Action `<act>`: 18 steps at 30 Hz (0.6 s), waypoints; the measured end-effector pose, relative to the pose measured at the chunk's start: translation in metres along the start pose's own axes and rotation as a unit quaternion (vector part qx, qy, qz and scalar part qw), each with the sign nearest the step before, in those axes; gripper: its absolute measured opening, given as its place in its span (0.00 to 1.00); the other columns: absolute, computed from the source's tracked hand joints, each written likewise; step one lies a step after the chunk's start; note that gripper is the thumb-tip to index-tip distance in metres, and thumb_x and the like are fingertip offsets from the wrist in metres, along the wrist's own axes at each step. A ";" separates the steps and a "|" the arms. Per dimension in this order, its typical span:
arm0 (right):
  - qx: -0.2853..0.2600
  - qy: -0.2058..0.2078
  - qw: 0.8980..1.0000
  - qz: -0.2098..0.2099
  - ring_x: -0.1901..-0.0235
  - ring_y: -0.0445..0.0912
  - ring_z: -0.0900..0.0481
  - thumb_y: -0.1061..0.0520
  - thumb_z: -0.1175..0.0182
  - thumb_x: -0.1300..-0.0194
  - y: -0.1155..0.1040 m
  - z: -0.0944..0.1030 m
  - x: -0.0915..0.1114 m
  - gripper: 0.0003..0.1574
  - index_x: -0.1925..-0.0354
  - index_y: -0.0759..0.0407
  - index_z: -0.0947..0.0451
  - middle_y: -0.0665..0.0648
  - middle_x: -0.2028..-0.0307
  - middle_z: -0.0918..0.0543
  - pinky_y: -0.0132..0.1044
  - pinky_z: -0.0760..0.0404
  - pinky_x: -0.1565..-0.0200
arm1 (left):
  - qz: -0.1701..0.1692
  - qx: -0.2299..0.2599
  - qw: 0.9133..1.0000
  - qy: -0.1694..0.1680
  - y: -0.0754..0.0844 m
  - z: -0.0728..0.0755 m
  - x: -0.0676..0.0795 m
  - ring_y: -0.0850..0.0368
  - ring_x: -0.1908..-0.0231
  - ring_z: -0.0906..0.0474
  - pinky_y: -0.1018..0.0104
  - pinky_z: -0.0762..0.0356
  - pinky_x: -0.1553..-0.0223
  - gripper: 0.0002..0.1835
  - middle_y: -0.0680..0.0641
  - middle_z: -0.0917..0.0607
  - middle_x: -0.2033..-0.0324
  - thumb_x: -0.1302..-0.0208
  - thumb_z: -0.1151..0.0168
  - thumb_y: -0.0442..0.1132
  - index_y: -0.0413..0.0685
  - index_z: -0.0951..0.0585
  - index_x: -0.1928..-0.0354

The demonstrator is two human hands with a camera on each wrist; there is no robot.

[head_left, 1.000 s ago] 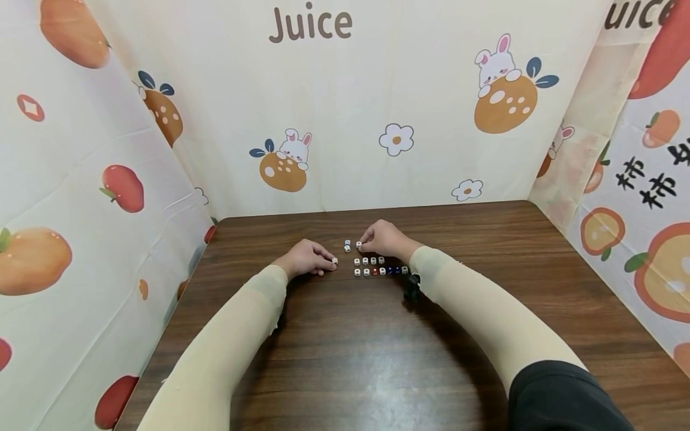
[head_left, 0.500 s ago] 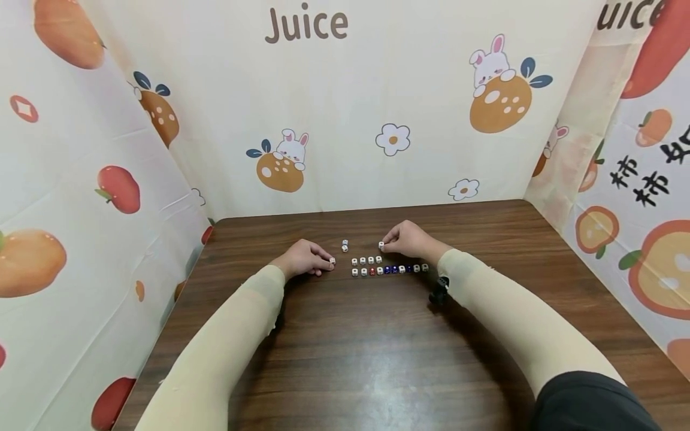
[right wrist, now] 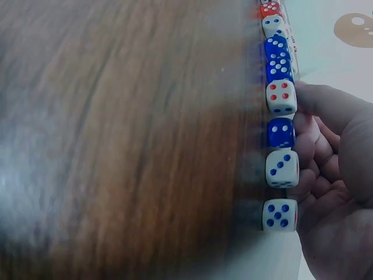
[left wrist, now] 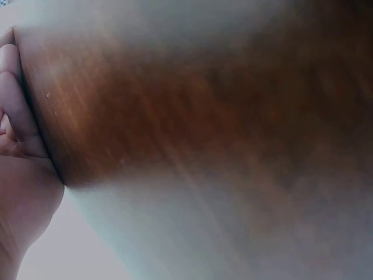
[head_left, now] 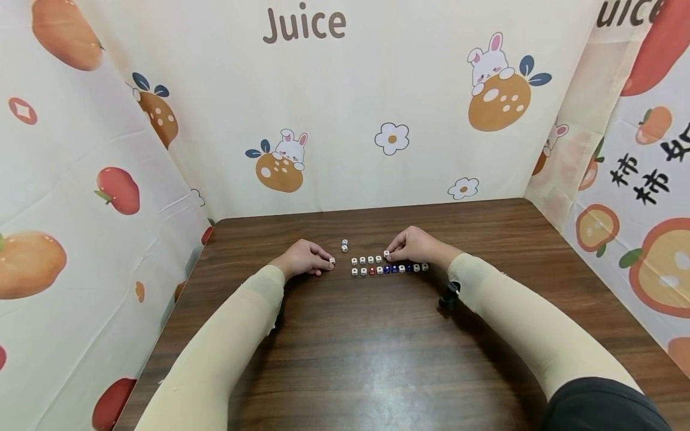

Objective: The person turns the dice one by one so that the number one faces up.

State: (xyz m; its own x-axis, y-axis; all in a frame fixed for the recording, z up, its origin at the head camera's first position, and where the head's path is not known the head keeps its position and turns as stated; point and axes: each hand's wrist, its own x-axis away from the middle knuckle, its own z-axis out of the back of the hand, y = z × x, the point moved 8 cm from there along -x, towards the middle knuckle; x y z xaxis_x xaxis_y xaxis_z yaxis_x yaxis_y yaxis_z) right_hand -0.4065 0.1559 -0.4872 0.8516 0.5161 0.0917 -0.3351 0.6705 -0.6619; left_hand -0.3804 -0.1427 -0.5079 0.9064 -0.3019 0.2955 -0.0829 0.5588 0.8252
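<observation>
In the head view my left hand (head_left: 303, 258) pinches a white die (head_left: 332, 261) at its fingertips, left of the dice rows. My right hand (head_left: 419, 246) pinches another white die (head_left: 386, 254) at the right end of a short row of white dice (head_left: 363, 260). Nearer me runs a longer row, with a red die (head_left: 372, 271), blue dice (head_left: 395, 269) and white ones. The right wrist view shows this row close up, a white die with five blue pips (right wrist: 280, 215) nearest; my right fingers lie behind it. Curled left fingers (left wrist: 17, 111) show in the left wrist view.
Two more white dice (head_left: 344, 245) sit one behind the other, farther back on the brown wooden table (head_left: 345, 353). Printed cloth (head_left: 345, 90) hangs along the back and both sides. A small black object (head_left: 449, 295) hangs at my right wrist.
My right hand has carried its white die right from beside the two back dice, then nearer to the short row's end. More of the front row is uncovered. The left hand stays put.
</observation>
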 end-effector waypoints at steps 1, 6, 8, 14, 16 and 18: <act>-0.001 -0.003 1.000 0.002 0.70 0.37 0.17 0.55 0.20 0.29 0.000 0.000 0.001 0.08 0.55 0.57 0.02 0.49 0.67 0.04 0.33 0.18 0.60 | 0.000 0.000 1.000 0.000 0.000 0.000 0.000 0.63 0.72 0.14 0.69 0.15 0.65 0.11 0.46 0.04 0.53 0.31 0.17 0.41 0.45 0.04 0.50; -0.004 -0.018 1.000 0.018 0.70 0.37 0.16 0.57 0.21 0.30 -0.003 -0.002 0.002 0.08 0.55 0.59 0.02 0.50 0.67 0.04 0.32 0.17 0.61 | 0.000 -0.002 1.000 0.000 0.000 0.001 0.000 0.63 0.71 0.14 0.68 0.14 0.65 0.12 0.46 0.04 0.52 0.31 0.17 0.41 0.45 0.04 0.50; -0.003 -0.021 1.000 0.019 0.70 0.37 0.16 0.57 0.21 0.30 -0.003 -0.003 0.002 0.07 0.55 0.58 0.02 0.49 0.67 0.04 0.32 0.17 0.61 | 0.000 -0.003 1.000 -0.001 0.000 0.001 0.000 0.63 0.71 0.14 0.68 0.14 0.65 0.12 0.46 0.04 0.51 0.31 0.17 0.41 0.45 0.04 0.50; 0.005 -0.026 1.000 0.010 0.69 0.37 0.15 0.56 0.22 0.29 -0.002 -0.005 0.000 0.06 0.55 0.56 0.02 0.49 0.66 0.04 0.33 0.16 0.60 | 0.002 -0.005 1.000 0.003 -0.001 0.002 0.000 0.63 0.71 0.14 0.68 0.14 0.65 0.11 0.46 0.04 0.51 0.30 0.17 0.41 0.46 0.04 0.50; 0.006 -0.027 1.000 0.010 0.69 0.37 0.14 0.57 0.22 0.29 -0.002 -0.005 0.000 0.06 0.55 0.56 0.02 0.49 0.66 0.04 0.33 0.16 0.60 | 0.002 -0.005 1.000 0.005 -0.002 0.001 -0.001 0.63 0.72 0.14 0.68 0.14 0.65 0.11 0.46 0.04 0.52 0.30 0.17 0.41 0.46 0.03 0.50; 0.006 -0.029 0.999 0.010 0.69 0.37 0.14 0.57 0.21 0.29 0.000 -0.006 0.000 0.06 0.55 0.56 0.02 0.49 0.66 0.04 0.33 0.16 0.60 | 0.000 -0.005 1.000 0.003 -0.002 0.000 -0.001 0.63 0.72 0.14 0.68 0.14 0.65 0.11 0.46 0.04 0.52 0.30 0.17 0.40 0.46 0.04 0.49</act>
State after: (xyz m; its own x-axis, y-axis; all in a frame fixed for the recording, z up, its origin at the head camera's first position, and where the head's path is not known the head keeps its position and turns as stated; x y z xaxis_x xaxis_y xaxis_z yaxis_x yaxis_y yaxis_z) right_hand -0.4035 0.1527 -0.4917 0.8192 0.5603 0.1219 -0.3575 0.6652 -0.6555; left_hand -0.3814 -0.1433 -0.5098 0.9085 -0.2976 0.2933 -0.0793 0.5662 0.8204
